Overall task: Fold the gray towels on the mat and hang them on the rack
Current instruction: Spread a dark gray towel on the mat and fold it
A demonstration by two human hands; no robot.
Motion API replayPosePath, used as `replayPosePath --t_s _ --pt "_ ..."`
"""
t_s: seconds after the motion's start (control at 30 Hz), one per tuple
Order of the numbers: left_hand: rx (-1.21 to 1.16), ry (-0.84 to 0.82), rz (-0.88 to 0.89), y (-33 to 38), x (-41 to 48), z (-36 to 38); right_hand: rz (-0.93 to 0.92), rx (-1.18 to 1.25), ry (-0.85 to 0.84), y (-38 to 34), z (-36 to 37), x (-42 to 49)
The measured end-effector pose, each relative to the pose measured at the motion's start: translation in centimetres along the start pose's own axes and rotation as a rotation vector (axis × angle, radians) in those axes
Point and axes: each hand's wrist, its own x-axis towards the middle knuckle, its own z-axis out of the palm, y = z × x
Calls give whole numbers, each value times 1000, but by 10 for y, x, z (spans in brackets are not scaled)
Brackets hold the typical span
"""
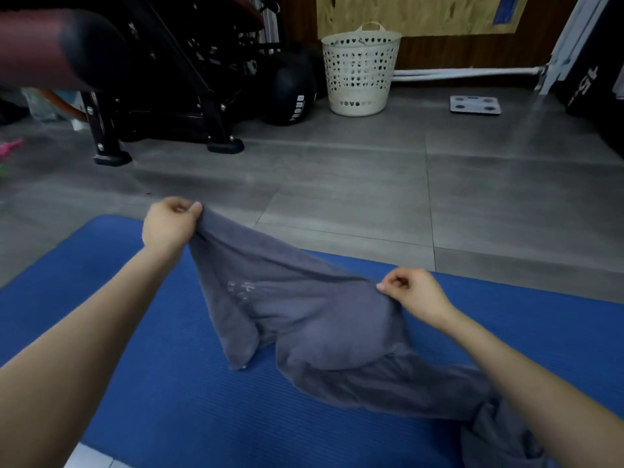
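A gray towel (304, 312) hangs stretched between my two hands above the blue mat (162, 383). My left hand (170, 222) pinches one top corner at the far left of the towel. My right hand (413, 292) pinches the top edge farther right and lower. The towel's lower part sags and rests crumpled on the mat. More gray cloth (499, 437) lies bunched at the lower right under my right forearm; whether it is the same towel or another I cannot tell. No rack is recognisable in view.
A cream perforated laundry basket (359, 69) stands on the gray tiled floor by the far wall. A black exercise machine (169, 96) and a dark ball (290, 92) fill the far left. A bathroom scale (475, 104) lies at the far right.
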Motion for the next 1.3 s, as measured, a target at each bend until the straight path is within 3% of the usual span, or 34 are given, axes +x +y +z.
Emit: replayPosePath --t_s 0.1,0.17,0.33,0.43,0.57,0.63,0.7,0.8,0.87,0.93,1.07,1.13,1.23,1.3 --pt "472 -66 -4 -26 -11 29 -61 -47 -66 -8 7 10" --pt "609 -151 106 -31 -28 57 -29 -80 -77 4 11 11" --pt "576 -485 479 -36 -95 141 158 -164 -13 68 -10 -19" --pt "612 -704 687 -41 -146 188 285 -404 -178 116 -30 -57" --pt "754 -912 979 -53 -204 242 308 -813 -372 169 -45 -121" --pt "857 -1005 1016 -62 -225 262 280 -845 -294 187 -44 -152" --pt "994 -1033 1077 -69 -239 275 215 -727 -136 205 -42 -176" --pt "1033 -941 1161 -74 -246 284 204 -515 69 222 -47 -193" --pt "998 -878 1170 -74 -244 286 80 -440 155 225 -48 -198" --pt "950 -837 1143 -73 -241 288 -69 -562 109 222 -38 -204" --pt "708 -788 920 -72 -228 288 -257 -765 40 224 -5 -211" --pt "582 -737 857 -69 -214 285 -227 -695 134 221 -17 -200" --pt "557 -614 699 -55 -184 286 -56 -397 319 213 -77 -167" --pt "564 -576 565 -43 -164 291 51 -251 278 217 -117 -141"
